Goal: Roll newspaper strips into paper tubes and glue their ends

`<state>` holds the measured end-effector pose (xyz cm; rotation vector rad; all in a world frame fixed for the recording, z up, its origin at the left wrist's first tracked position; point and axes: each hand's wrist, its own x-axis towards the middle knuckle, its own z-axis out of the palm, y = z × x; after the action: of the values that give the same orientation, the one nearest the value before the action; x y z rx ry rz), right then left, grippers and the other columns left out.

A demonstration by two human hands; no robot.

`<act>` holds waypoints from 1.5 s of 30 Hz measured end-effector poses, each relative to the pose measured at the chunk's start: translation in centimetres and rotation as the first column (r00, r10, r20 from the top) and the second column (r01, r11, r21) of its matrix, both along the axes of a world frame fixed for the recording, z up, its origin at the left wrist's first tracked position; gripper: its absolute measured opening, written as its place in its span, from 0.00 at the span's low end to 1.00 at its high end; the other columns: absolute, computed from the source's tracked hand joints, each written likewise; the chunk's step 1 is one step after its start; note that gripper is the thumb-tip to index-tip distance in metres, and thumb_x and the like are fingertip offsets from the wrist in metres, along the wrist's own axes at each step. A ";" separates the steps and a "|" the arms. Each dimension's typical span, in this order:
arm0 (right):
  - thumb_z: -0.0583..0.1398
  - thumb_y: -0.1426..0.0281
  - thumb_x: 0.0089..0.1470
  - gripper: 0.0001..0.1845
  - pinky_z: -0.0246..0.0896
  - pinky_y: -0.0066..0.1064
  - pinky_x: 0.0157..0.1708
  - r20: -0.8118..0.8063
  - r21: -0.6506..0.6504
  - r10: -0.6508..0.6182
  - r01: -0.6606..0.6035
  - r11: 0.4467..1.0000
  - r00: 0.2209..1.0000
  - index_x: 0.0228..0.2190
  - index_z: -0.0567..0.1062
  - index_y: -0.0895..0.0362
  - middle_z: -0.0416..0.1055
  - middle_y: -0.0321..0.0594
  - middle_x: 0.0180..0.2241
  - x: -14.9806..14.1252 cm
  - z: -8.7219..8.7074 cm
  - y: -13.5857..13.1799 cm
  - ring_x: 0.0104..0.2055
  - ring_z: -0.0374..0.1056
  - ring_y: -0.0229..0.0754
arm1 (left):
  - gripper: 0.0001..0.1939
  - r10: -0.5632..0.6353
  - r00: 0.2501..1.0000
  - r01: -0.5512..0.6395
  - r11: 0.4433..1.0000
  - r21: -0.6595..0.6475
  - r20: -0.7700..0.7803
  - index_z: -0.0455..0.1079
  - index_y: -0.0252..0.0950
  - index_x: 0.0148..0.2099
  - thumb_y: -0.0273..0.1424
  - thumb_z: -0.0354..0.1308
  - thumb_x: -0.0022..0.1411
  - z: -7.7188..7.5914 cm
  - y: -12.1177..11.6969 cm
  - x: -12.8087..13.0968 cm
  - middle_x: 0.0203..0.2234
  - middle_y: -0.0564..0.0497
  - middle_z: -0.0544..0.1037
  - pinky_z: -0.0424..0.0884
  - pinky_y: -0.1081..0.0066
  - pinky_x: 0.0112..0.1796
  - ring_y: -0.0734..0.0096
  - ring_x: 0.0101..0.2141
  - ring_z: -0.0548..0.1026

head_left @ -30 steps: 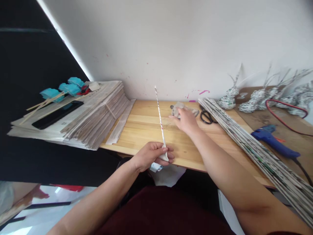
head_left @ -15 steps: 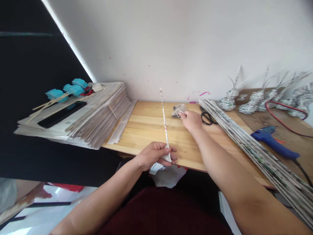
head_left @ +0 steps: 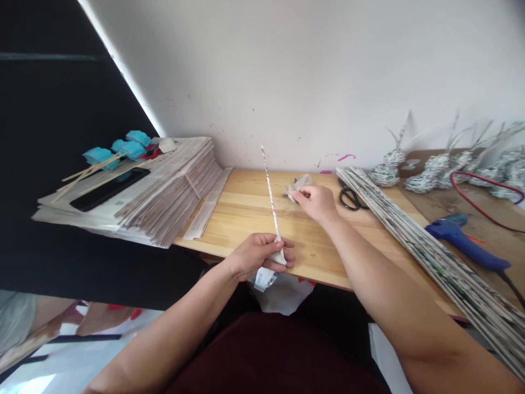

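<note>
My left hand (head_left: 260, 254) is closed on a thin rolled newspaper tube (head_left: 271, 200) at the table's front edge. The tube points up and away, and its wide unrolled end (head_left: 280, 257) shows between thumb and fingers. Beyond it, my right hand (head_left: 315, 201) has thumb and fingertips pinched together, right by a crumpled greyish wad (head_left: 303, 180), either cloth or thin plastic. What the pinch holds, if anything, is too small to make out. Black-handled scissors (head_left: 348, 200) lie just right of that hand.
A tall newspaper stack (head_left: 164, 191) bears a phone (head_left: 110, 189) and blue paper flowers (head_left: 130, 148) on sticks. Loose paper strips (head_left: 208, 208) lie beside it. To the right are a bundle of paper tubes (head_left: 402, 235), a blue glue gun (head_left: 467, 243) and several woven paper shapes (head_left: 388, 169).
My right hand reached down to the crumpled wad, then drew slightly back and left, fingertips pinched. The left hand keeps its hold on the tube, which tilts a little differently.
</note>
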<state>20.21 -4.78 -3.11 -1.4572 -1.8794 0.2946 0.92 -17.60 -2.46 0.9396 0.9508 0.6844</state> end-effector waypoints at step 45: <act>0.69 0.60 0.42 0.17 0.34 0.22 0.15 -0.862 -0.372 0.159 -0.815 0.444 0.481 0.27 0.78 0.63 0.57 0.30 0.15 -3.3 1.1 -3.1 0.18 0.48 0.28 | 0.19 0.029 0.999 -0.028 1.000 -0.011 0.036 0.73 0.26 0.45 0.37 0.64 0.57 -0.6 0.5 0.3 0.33 0.39 0.80 0.76 0.66 0.38 0.63 0.36 0.79</act>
<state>16.86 -7.90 -2.00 -0.7923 -1.4470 1.9516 1.26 -17.08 -3.10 0.9030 0.9365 0.7174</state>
